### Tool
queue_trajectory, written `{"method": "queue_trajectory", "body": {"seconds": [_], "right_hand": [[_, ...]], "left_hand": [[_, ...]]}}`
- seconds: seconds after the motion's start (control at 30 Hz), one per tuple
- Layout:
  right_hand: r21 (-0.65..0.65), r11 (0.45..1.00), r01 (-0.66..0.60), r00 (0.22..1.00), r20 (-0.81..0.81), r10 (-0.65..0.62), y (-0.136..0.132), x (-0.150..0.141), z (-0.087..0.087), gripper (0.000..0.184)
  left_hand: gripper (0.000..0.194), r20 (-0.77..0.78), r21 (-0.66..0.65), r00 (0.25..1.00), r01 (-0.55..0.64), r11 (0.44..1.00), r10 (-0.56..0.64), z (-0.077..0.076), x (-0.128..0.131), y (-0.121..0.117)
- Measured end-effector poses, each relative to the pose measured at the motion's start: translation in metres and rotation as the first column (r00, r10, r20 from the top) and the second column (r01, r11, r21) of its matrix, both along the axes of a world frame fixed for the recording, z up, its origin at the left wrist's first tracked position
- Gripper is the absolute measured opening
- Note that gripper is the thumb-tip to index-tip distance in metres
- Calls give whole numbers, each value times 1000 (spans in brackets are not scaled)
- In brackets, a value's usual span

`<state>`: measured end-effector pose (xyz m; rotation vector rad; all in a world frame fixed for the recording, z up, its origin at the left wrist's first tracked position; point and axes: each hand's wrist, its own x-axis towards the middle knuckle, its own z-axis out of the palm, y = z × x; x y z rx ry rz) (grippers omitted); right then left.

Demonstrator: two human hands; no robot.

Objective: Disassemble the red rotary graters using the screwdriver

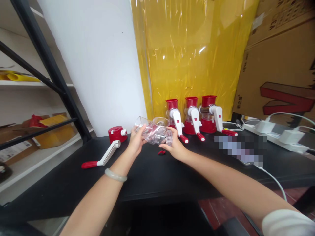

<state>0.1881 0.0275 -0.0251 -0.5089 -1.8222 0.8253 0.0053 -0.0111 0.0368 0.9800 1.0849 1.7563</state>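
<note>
A clear plastic grater body (157, 133) is held on its side above the black table, between both hands. My left hand (137, 139) closes round its square-mouthed end. On the other end sits my right hand (176, 144), fingers wrapped round the edge. Below the grater body lies a small red part (161, 152), its exact shape unclear. Left of my left hand stand a red base (117, 134) with a white fitting and a white crank handle (107, 155) with a red grip.
Three assembled red and white rotary graters (192, 114) stand at the back right. A power strip (278, 136) with chargers and white cables runs along the right side. Behind are a yellow plastic curtain (194, 49) and a large cardboard box (278, 65). A black rack post (54, 72) rises at left.
</note>
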Motion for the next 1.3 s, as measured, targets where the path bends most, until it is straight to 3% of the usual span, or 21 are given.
{"method": "queue_trajectory", "body": {"seconds": [0.17, 0.47, 0.57, 0.63, 0.67, 0.73, 0.8, 0.83, 0.9, 0.97, 1.17, 1.23, 1.3], "right_hand": [[-29, 998, -50, 999, -10, 50, -2, 0, 0, 82], [-25, 997, -68, 997, -28, 67, 3, -3, -6, 80], [-21, 997, -69, 997, -22, 68, -1, 0, -2, 77], [-28, 997, -72, 997, -13, 72, -4, 3, 3, 74], [-29, 997, -73, 997, -9, 72, -6, 4, 6, 74], [-15, 997, -74, 997, -12, 74, -7, 6, 9, 73], [16, 998, -68, 997, -26, 69, -5, 6, 8, 72], [31, 998, -61, 998, -31, 62, -4, 6, 7, 73], [48, 998, -40, 999, -28, 41, -2, 6, 5, 72], [46, 999, -24, 1000, -17, 25, -1, 6, 3, 71], [32, 999, 3, 999, -36, -2, -4, 5, 12, 74], [8, 1000, 13, 999, -49, -13, -4, 6, 15, 74], [-25, 999, 22, 998, -58, -24, -1, 7, 15, 73]], "left_hand": [[67, -14, -26, 1000, -24, 999, 24, -3, -8, 5], [67, -77, 54, 996, -40, 998, 44, -10, -12, 12], [78, -246, 167, 951, -148, 975, 186, -13, -19, 16], [83, -475, 361, 790, -225, 905, 387, -12, -27, 14], [86, -586, 480, 641, -218, 850, 495, -11, -31, 11], [95, -743, 621, 264, -70, 781, 615, -6, -36, 4], [96, -787, 608, -32, 125, 784, 616, -3, -34, -4], [92, -785, 579, -120, 205, 789, 607, -2, -31, -7], [78, -772, 531, -209, 309, 789, 601, -2, -22, -11], [65, -764, 518, -231, 338, 786, 603, -4, -14, -12], [55, -772, 545, -186, 296, 784, 608, -9, -5, -11], [55, -775, 571, -158, 242, 785, 612, -10, -7, -10], [60, -783, 609, -71, 118, 785, 618, -12, -12, -5]]}}
